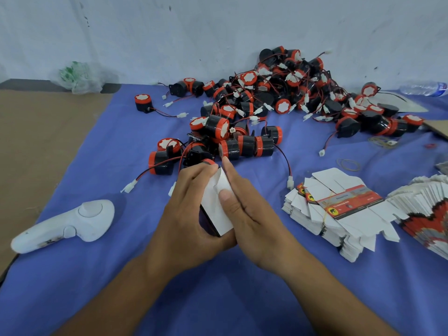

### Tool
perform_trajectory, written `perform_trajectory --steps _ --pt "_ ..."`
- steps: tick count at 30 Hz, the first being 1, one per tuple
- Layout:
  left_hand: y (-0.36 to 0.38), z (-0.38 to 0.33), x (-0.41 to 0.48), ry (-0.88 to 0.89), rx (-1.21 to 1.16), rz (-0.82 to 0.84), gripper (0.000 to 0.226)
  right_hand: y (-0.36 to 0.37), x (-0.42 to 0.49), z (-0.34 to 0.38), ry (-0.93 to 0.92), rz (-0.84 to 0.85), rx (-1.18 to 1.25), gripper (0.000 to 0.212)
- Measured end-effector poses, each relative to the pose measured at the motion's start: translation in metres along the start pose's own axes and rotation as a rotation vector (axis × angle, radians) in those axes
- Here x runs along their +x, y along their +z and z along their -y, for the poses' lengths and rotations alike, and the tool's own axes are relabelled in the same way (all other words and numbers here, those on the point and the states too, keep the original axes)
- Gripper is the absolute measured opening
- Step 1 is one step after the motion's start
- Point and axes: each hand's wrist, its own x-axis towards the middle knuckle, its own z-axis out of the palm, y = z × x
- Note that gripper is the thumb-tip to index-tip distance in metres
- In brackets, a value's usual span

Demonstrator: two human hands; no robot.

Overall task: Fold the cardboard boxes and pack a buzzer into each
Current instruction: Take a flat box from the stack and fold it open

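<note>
A white cardboard box (217, 209) is held at frame centre above the table (218, 299). It is gripped by the curled left hand (184, 214). Its flap is pressed by the thumb of the right hand (249, 214), fingers straight. Buzzers (266, 93) are heaped behind.

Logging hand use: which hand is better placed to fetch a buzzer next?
Probably the right hand: it only presses the flap with its thumb, while the left hand grips the box. Buzzers lie just beyond both.
</note>
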Motion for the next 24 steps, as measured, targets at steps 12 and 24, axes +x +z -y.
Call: perform_trajectory --steps 12,24 --pt "0.002 0.000 -0.001 0.053 0.007 0.027 0.085 -0.010 0.005 0.002 0.088 -0.003 0.467 0.043" --pt "0.005 0.014 -0.008 -0.201 -0.562 0.310 0.099 -0.018 0.002 -0.009 -0.411 -0.212 -0.682 0.083"
